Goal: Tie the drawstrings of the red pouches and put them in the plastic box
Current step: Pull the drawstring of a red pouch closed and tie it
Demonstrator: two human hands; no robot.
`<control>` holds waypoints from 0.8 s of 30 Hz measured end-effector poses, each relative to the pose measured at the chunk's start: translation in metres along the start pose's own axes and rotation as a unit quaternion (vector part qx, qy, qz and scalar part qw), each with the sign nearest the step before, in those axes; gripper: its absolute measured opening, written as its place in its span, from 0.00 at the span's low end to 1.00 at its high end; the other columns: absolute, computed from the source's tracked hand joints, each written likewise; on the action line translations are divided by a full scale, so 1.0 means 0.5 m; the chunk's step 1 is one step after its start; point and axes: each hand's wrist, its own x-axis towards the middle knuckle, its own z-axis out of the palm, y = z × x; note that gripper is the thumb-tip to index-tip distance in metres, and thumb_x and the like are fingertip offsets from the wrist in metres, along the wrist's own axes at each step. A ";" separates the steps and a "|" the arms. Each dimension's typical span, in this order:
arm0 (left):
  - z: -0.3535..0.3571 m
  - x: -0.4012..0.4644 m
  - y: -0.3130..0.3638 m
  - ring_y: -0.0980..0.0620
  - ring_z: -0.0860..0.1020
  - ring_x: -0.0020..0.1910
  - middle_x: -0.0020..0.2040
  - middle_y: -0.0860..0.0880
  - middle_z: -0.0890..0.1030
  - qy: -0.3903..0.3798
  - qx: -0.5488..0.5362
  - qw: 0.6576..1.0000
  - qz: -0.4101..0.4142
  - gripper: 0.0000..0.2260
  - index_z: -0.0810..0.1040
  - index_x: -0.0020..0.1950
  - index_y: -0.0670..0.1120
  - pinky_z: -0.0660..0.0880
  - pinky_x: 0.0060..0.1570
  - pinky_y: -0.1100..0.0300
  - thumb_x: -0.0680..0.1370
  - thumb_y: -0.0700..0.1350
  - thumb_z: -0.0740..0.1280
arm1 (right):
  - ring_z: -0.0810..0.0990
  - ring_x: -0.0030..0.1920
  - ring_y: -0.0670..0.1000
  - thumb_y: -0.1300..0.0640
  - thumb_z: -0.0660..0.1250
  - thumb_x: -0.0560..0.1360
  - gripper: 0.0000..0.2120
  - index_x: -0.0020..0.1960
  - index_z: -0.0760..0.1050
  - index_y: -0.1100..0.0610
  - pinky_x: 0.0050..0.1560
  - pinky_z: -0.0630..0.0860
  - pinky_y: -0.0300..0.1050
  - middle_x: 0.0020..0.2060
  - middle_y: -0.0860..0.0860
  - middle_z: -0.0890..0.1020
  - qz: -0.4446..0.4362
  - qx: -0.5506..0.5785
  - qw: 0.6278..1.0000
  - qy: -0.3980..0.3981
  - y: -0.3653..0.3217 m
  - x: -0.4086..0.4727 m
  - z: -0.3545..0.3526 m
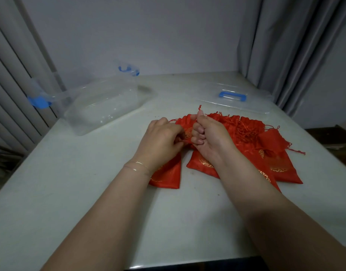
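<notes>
Pale table, grey curtains, thin wrist bracelet

Your two forearms reach in from the near edge of the tabletop and meet at its middle; your left hand curls knuckles up, fingertips pinching; your right hand turns palm inward, fingers folded, thumb raised; a thin bracelet circles your left wrist.
</notes>
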 end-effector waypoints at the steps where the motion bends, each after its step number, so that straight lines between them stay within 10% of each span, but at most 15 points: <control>1: 0.001 -0.001 -0.002 0.46 0.74 0.42 0.33 0.56 0.71 0.013 0.003 1.000 0.006 0.03 0.78 0.40 0.48 0.60 0.45 0.59 0.70 0.47 0.68 | 0.58 0.18 0.42 0.55 0.56 0.82 0.11 0.44 0.70 0.59 0.18 0.56 0.33 0.19 0.46 0.64 -0.003 0.005 1.000 0.000 -0.001 -0.001 0.001; 9: -0.002 0.002 -0.016 0.47 0.77 0.42 0.40 0.48 0.83 0.050 -0.083 0.991 -0.087 0.08 0.85 0.46 0.46 0.71 0.44 0.57 0.75 0.43 0.65 | 0.61 0.21 0.42 0.56 0.57 0.81 0.12 0.41 0.71 0.59 0.21 0.60 0.35 0.25 0.48 0.66 -0.060 -0.094 0.994 -0.014 0.002 -0.011 0.006; 15: -0.027 -0.009 -0.041 0.65 0.80 0.37 0.35 0.56 0.83 0.020 -0.469 0.834 -0.292 0.09 0.82 0.52 0.41 0.73 0.41 0.73 0.73 0.35 0.70 | 0.71 0.27 0.46 0.55 0.61 0.78 0.16 0.32 0.75 0.53 0.37 0.70 0.45 0.25 0.47 0.73 -0.135 -0.420 0.897 0.013 -0.003 -0.013 0.008; 21: -0.036 -0.011 -0.045 0.58 0.82 0.40 0.40 0.49 0.84 -0.014 -0.473 0.840 -0.266 0.08 0.83 0.44 0.43 0.77 0.43 0.68 0.70 0.31 0.71 | 0.74 0.26 0.41 0.43 0.60 0.77 0.25 0.26 0.77 0.55 0.36 0.70 0.40 0.24 0.47 0.78 -0.157 -0.561 0.813 0.012 -0.020 -0.020 -0.007; 24: -0.033 -0.010 -0.037 0.58 0.81 0.39 0.41 0.44 0.83 -0.024 -0.448 0.866 -0.222 0.10 0.82 0.45 0.43 0.79 0.42 0.65 0.71 0.29 0.70 | 0.78 0.41 0.39 0.52 0.62 0.78 0.13 0.45 0.82 0.58 0.44 0.70 0.29 0.42 0.47 0.83 -0.227 -0.531 0.816 -0.012 -0.027 -0.013 -0.014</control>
